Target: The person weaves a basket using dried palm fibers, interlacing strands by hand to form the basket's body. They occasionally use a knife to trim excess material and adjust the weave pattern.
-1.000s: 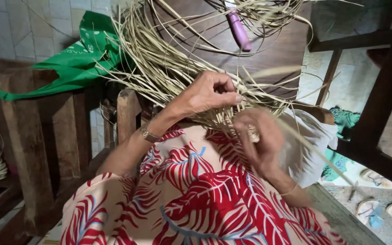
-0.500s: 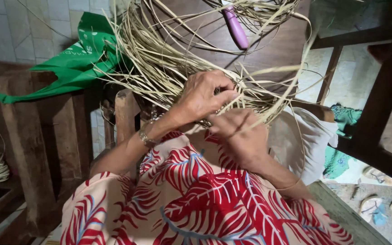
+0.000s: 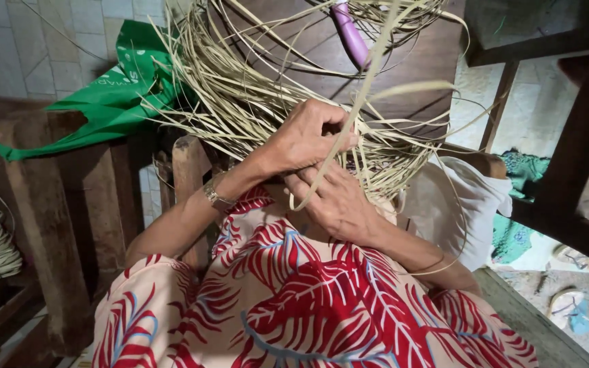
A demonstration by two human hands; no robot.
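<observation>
The left hand (image 3: 308,136) is clamping its fingers on one pale straw strip (image 3: 349,129) above the straw bundle (image 3: 240,102); the right hand (image 3: 335,201), fingers curled together below, is best kept steadying the weave.

Loose pale straw strips (image 3: 240,102) fan out all around both hands, crowding the way up; a wooden post (image 3: 189,177) stands close at the left wrist

Red leaf-print dress (image 3: 294,300), wrist bracelet (image 3: 214,195), bare forearms
</observation>
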